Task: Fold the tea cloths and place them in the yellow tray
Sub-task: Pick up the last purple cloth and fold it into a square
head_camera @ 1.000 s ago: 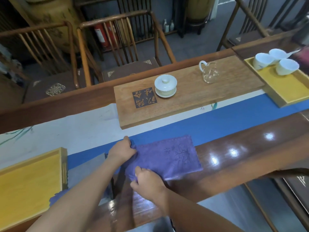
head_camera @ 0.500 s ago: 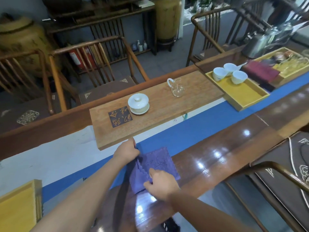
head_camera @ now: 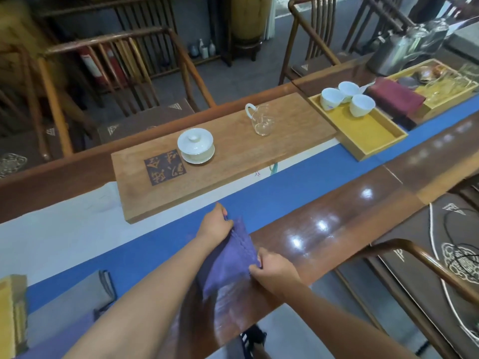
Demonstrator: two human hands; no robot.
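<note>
A purple tea cloth lies folded into a narrow strip on the near edge of the table. My left hand pinches its far end and my right hand pinches its near right corner. A grey tea cloth lies folded at the lower left, with another purple cloth partly under it. One yellow tray shows only its edge at the far left. A second yellow tray with three white cups sits at the right.
A wooden tea board carries a white lidded bowl and a glass pitcher. A blue and white runner covers the table. A dark red cloth and another tray lie far right. Wooden chairs stand behind and at my right.
The purple cloth has gone from a spread rectangle to a narrow folded strip, its right half brought over to the left. My view has swung right, so the left yellow tray is nearly out of frame.
</note>
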